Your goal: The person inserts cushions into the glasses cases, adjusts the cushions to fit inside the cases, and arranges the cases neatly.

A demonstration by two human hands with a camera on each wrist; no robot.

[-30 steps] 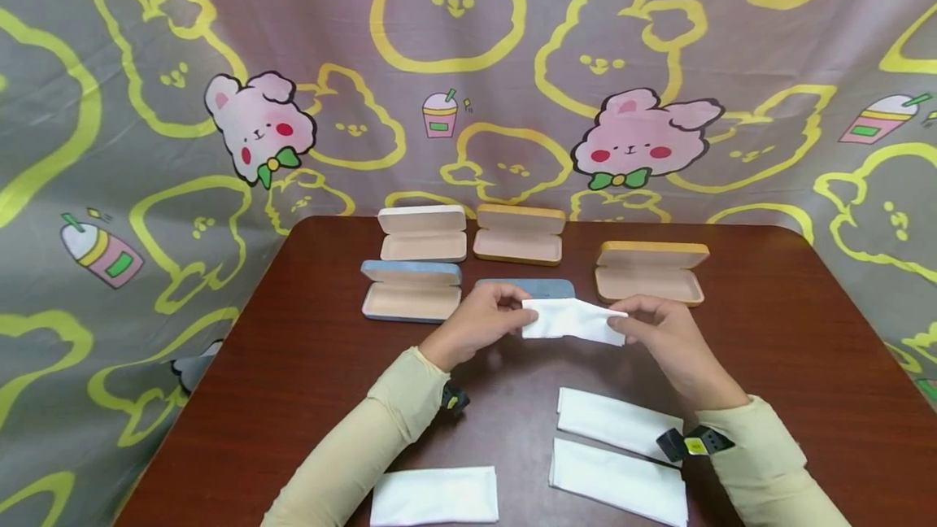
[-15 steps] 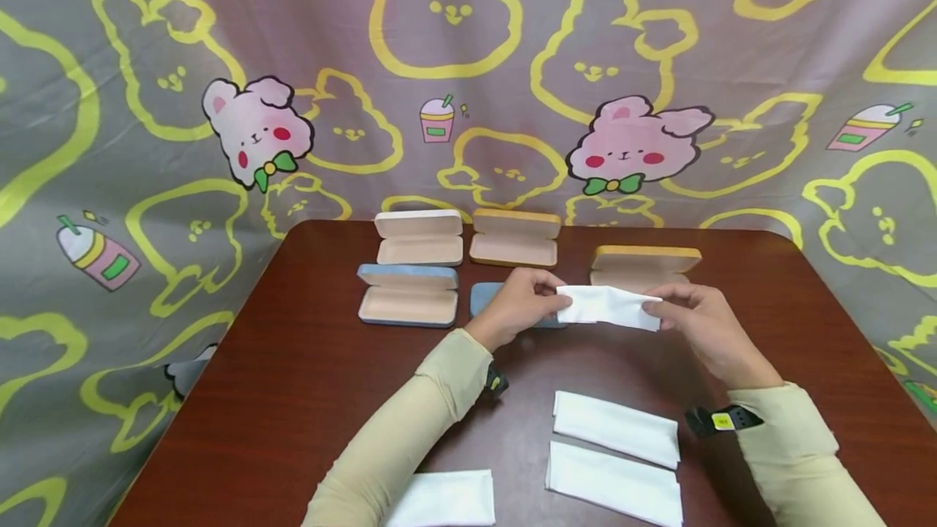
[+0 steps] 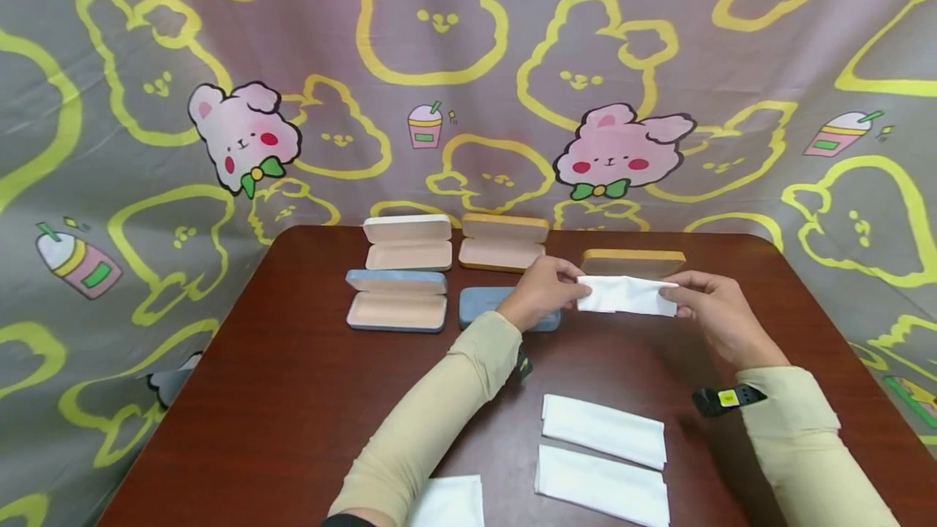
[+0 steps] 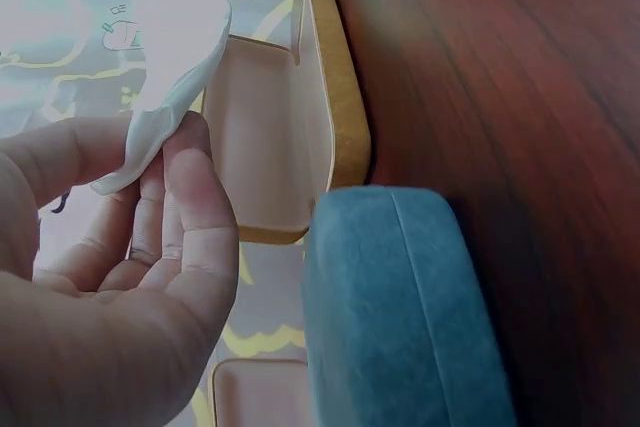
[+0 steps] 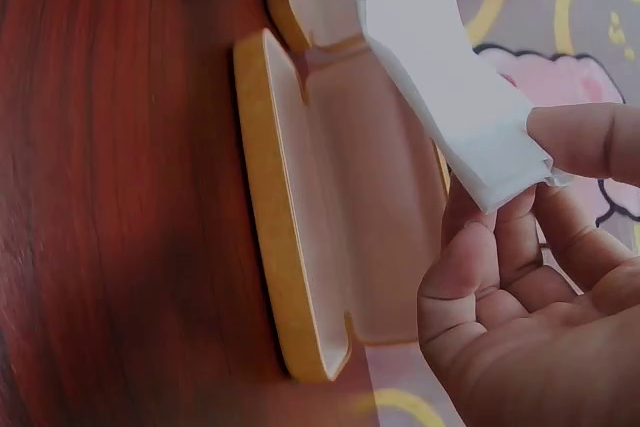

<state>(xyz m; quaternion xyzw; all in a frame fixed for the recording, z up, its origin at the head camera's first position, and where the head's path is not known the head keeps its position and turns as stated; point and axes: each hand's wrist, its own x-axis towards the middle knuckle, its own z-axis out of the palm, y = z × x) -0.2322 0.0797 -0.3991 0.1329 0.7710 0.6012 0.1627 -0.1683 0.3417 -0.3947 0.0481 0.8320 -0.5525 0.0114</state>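
Biggest thing here is the patterned curtain (image 3: pixel 483 96), all bunnies and drink cups, hanging behind a dark reddish-brown worktop (image 3: pixel 293 397). Then there's a person's cream left sleeve (image 3: pixel 432 421) and right sleeve (image 3: pixel 808 446) reaching in from the near edge.

Five cases sit toward the back: a white case (image 3: pixel 407 242), a middle orange case (image 3: pixel 503 241) and a right orange case (image 3: pixel 633 257), plus an open blue case (image 3: pixel 398 299) and a closed blue case (image 3: pixel 476 303). Only that last one has its lid down.

Left hand (image 3: pixel 545 295) and right hand (image 3: pixel 721 315) each have their grip clamped, thumb against fingers, on opposite ends of one white folded cloth (image 3: pixel 628 295). It's held up off the surface, partly blocking the right orange case from the head view.

Nearer, two folded strips (image 3: pixel 603 429) lie side by side, and another white piece (image 3: pixel 448 503) pokes out by the left sleeve. Smallest: a black wrist strap (image 3: pixel 725 399).
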